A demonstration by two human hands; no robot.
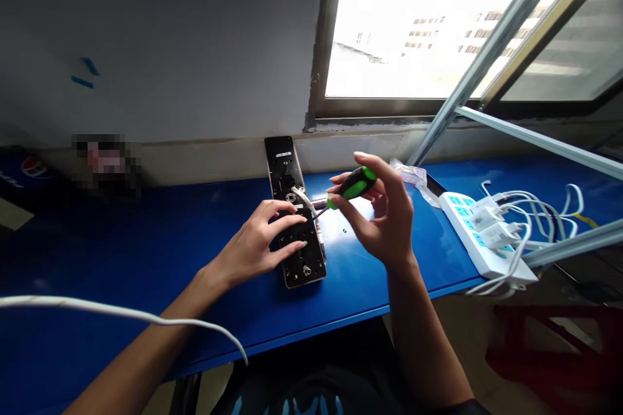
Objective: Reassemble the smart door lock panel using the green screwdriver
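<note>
A long black panel (293,259) with screw holes and metal fittings lies on the blue table, its far end close to the wall. My left hand (260,237) rests across the panel's middle from the left, fingers stretched out and apart. In my right hand (384,214) is a green and black screwdriver (357,183), gripped by its handle. Its thin shaft slants down left, and the tip meets the panel near its right edge, by my left fingertips. A white cable (304,198) runs along that edge; its lower part is bundled beside the panel.
At right a white power strip (467,230) holds several plugged-in chargers with tangled white cables. A clear plastic bag (413,175) lies near the wall. Metal frame bars (491,45) cross the right side. A loose white cable (121,316) hangs over my left forearm in view.
</note>
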